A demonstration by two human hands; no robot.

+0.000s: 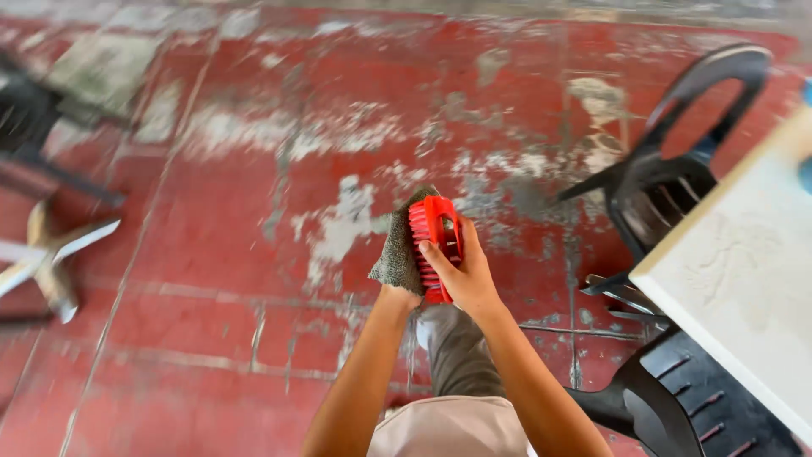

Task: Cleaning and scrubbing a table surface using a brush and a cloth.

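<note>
A: How is the brush (pixel 436 245) best wiped?
B: It should be held steady while the cloth (pixel 399 254) is drawn along the bristles.
A: And the hands?
B: The right hand (pixel 465 275) is closed round the brush; the left hand, under the cloth, is hidden, above the red floor (pixel 220 237).

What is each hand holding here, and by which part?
The right hand grips a red brush by its back. The left hand is hidden under a grey cloth pressed against the bristles.
</note>
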